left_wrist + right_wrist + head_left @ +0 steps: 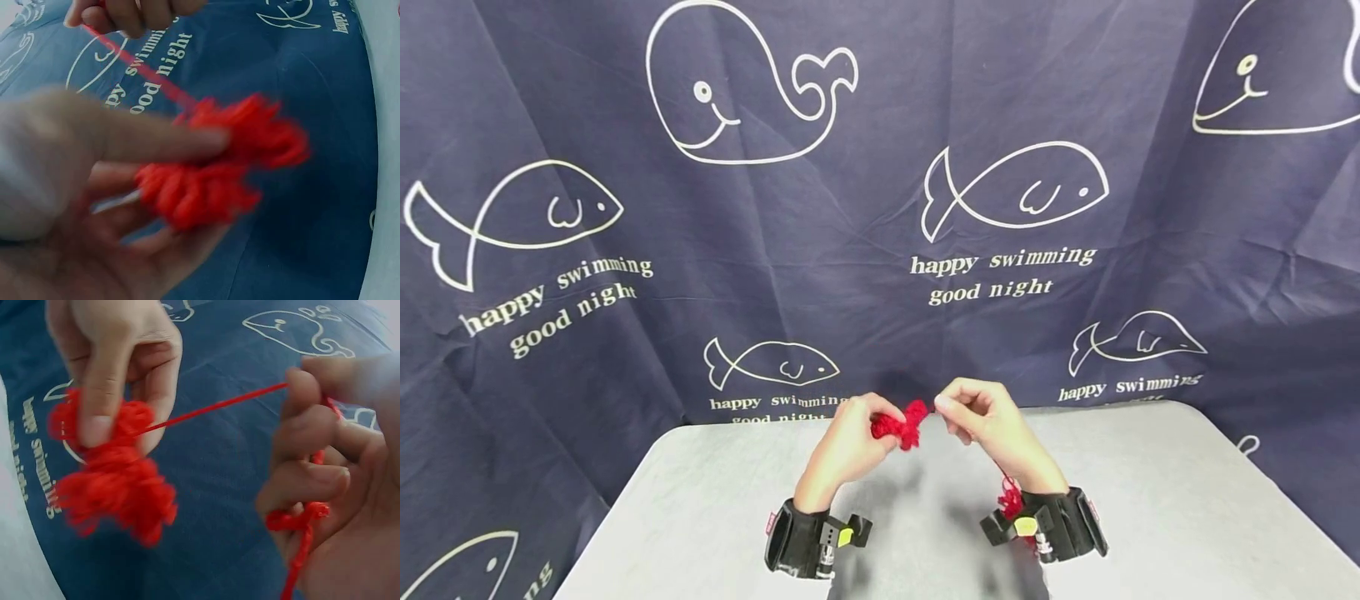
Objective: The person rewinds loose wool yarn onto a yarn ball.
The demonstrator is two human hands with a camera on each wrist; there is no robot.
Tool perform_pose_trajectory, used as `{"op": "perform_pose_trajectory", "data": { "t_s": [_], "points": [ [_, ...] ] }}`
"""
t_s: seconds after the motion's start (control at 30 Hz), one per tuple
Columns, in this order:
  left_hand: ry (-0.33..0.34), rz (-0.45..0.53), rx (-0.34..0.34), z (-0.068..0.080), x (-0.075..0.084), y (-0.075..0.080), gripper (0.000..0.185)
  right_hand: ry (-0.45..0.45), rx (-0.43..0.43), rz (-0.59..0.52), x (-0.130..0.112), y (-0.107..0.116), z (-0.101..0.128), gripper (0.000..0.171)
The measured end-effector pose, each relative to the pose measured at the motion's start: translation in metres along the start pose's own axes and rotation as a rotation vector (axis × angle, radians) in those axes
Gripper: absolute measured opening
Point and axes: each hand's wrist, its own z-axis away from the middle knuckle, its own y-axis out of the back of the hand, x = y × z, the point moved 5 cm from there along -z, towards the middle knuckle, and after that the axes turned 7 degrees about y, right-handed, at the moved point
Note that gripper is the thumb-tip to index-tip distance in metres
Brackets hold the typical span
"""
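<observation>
The left hand (848,442) is raised above the grey table (1187,500), its fingers curled round a fluffy red yarn bundle (901,427). In the left wrist view one straight finger (159,144) lies across the top of the bundle while the others cup it from beneath, so the bundle is pinched rather than resting loose. From the left hand the bundle sits at about 2 o'clock, poking out toward the other hand.

A single taut red strand (212,406) leaves the bundle and runs toward 3 o'clock, its long axis nearly level and slightly rising, straight to the right hand (992,425). The two hands are near each other but not touching, with the bundle closer to the left hand.

The right hand is closed on the strand, its bent fingers (306,481) pinching it. More yarn passes through the palm and hangs down at 6 o'clock past the black wrist strap (1060,525).

Behind hangs a dark blue cloth (880,208) printed with white whales and fish. No container is in view.
</observation>
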Motion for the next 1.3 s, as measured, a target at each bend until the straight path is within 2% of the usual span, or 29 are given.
{"op": "perform_pose_trajectory", "data": {
  "t_s": [0.07, 0.13, 0.23, 0.33, 0.4, 0.43, 0.5, 0.57, 0.63, 0.67, 0.77, 0.9, 0.93, 1.0, 1.03, 1.1, 1.13, 1.2, 1.3],
  "points": [
    [-0.022, 0.008, -0.150, 0.002, 0.002, -0.006, 0.023, -0.002, 0.060, -0.073, 0.002, 0.005, 0.000, 0.013],
    [-0.032, 0.038, -0.271, 0.004, 0.004, -0.010, 0.023, -0.002, 0.121, -0.136, 0.004, 0.009, 0.000, 0.017],
    [-0.059, 0.108, -0.402, 0.007, 0.007, -0.013, 0.023, -0.017, 0.217, -0.195, 0.008, 0.016, 0.000, 0.024],
    [-0.104, 0.332, -0.524, 0.012, 0.013, -0.013, 0.021, -0.046, 0.304, -0.194, 0.015, 0.022, 0.000, 0.025],
    [-0.152, 0.544, -0.573, 0.014, 0.018, -0.010, 0.021, -0.078, 0.339, -0.155, 0.021, 0.025, 0.001, 0.024],
    [-0.184, 0.645, -0.578, 0.015, 0.021, -0.008, 0.022, -0.096, 0.344, -0.124, 0.023, 0.026, 0.001, 0.023],
    [-0.257, 0.815, -0.541, 0.015, 0.024, -0.001, 0.023, -0.131, 0.327, -0.034, 0.029, 0.026, 0.001, 0.020],
    [-0.295, 0.933, -0.448, 0.013, 0.025, 0.006, 0.025, -0.145, 0.262, 0.067, 0.032, 0.023, 0.000, 0.019],
    [-0.292, 1.016, -0.323, 0.011, 0.022, 0.012, 0.027, -0.139, 0.158, 0.173, 0.034, 0.017, 0.000, 0.019],
    [-0.273, 1.058, -0.262, 0.010, 0.020, 0.014, 0.029, -0.129, 0.098, 0.216, 0.033, 0.013, -0.001, 0.018],
    [-0.160, 1.179, -0.064, 0.005, 0.012, 0.019, 0.035, -0.095, -0.082, 0.289, 0.031, 0.001, 0.000, 0.018],
    [0.024, 1.274, 0.208, 0.002, -0.001, 0.023, 0.039, -0.090, -0.260, 0.310, 0.026, -0.013, 0.002, 0.022],
    [0.059, 1.265, 0.272, 0.002, -0.004, 0.024, 0.037, -0.094, -0.292, 0.311, 0.025, -0.015, 0.003, 0.022],
    [0.121, 1.182, 0.377, 0.002, -0.009, 0.025, 0.029, -0.111, -0.340, 0.317, 0.022, -0.019, 0.005, 0.023],
    [0.145, 1.107, 0.415, 0.002, -0.011, 0.025, 0.026, -0.116, -0.356, 0.315, 0.020, -0.020, 0.005, 0.023],
    [0.174, 0.920, 0.445, 0.002, -0.015, 0.025, 0.024, -0.114, -0.367, 0.291, 0.016, -0.021, 0.005, 0.022],
    [0.176, 0.808, 0.439, 0.001, -0.017, 0.025, 0.024, -0.102, -0.359, 0.271, 0.013, -0.020, 0.005, 0.021],
    [0.165, 0.587, 0.375, -0.001, -0.018, 0.022, 0.023, -0.066, -0.318, 0.227, 0.008, -0.018, 0.004, 0.019],
    [0.110, 0.335, 0.196, -0.003, -0.017, 0.013, 0.021, -0.005, -0.214, 0.166, 0.004, -0.010, 0.003, 0.015]
  ]
}}
